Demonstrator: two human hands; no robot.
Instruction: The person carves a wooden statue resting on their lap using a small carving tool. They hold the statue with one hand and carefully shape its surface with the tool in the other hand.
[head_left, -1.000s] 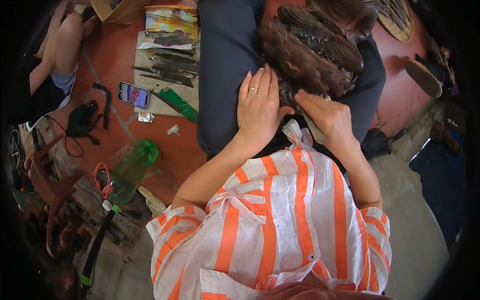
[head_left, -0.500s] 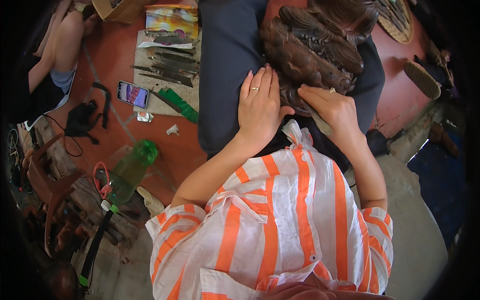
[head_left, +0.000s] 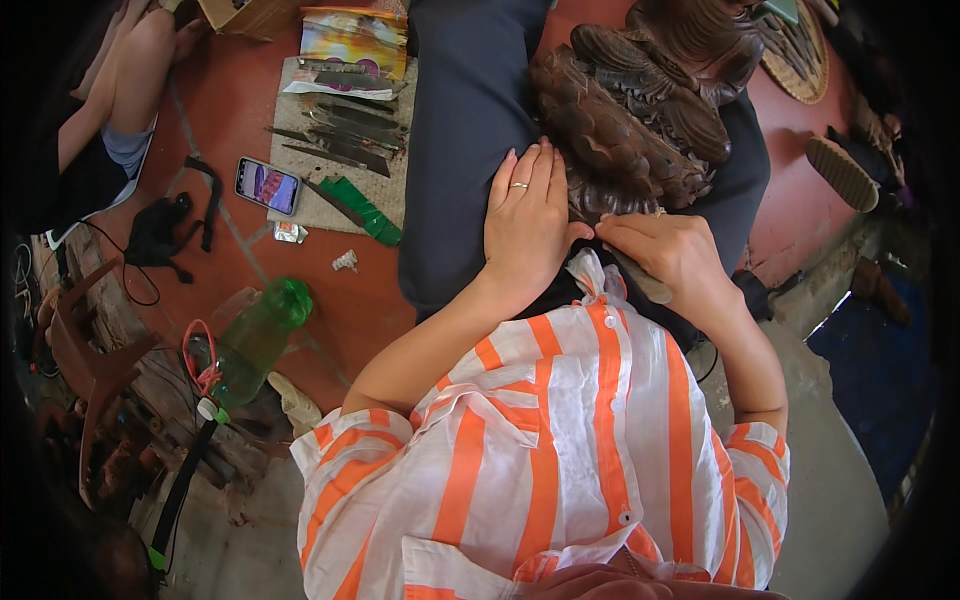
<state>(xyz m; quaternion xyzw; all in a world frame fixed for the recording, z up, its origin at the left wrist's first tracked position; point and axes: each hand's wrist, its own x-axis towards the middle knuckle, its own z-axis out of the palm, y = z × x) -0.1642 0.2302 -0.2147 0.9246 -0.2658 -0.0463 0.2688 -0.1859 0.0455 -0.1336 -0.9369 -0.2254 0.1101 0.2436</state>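
Near the lap, left hand (head_left: 527, 225) is lying flat, fingers together, bracing a dark wood carving (head_left: 625, 130); right hand (head_left: 672, 252) is clamping a tool that could slip and gouge it.

A smartphone (head_left: 267, 186) lies on the red floor (head_left: 240, 90), its lit rectangular screen showing purple and white, just left of a woven mat (head_left: 385, 195). At the mat's far end rests a glossy printed booklet (head_left: 352, 38) in yellow, blue and pink. A brown cardboard box (head_left: 250, 14) sits beside it. Near the phone lies a small crumpled silver wrapper (head_left: 289, 232).
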